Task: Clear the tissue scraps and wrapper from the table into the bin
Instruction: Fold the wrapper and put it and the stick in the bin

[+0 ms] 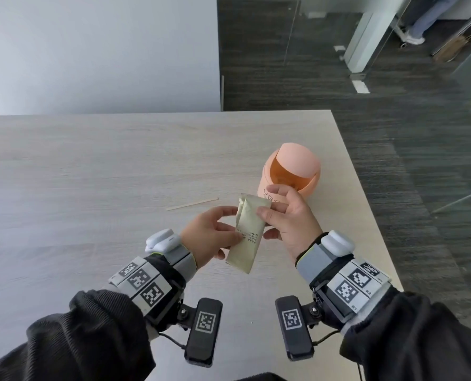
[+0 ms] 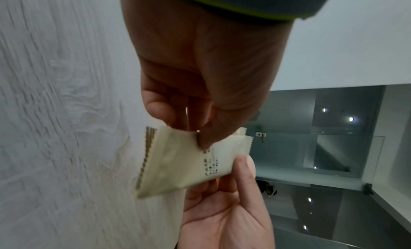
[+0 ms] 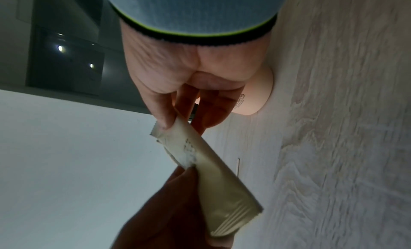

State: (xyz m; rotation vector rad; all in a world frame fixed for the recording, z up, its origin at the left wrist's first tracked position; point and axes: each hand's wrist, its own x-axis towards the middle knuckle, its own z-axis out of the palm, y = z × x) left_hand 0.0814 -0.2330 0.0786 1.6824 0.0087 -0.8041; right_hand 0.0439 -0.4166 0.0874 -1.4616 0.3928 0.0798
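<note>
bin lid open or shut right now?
Open. The bin's peach swing lid is tipped back, showing the orange interior. It stands upright on the table.

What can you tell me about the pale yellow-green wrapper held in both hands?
The pale yellow-green wrapper is a long flat sachet of matte, paper-like film with crimped, serrated end seals and a block of small dark print near its middle. It looks creased along its length. It is off the light wood table, tilted, just before the peach swing-lid bin. The left hand pinches its left edge, and the right hand pinches its upper right edge.
</note>
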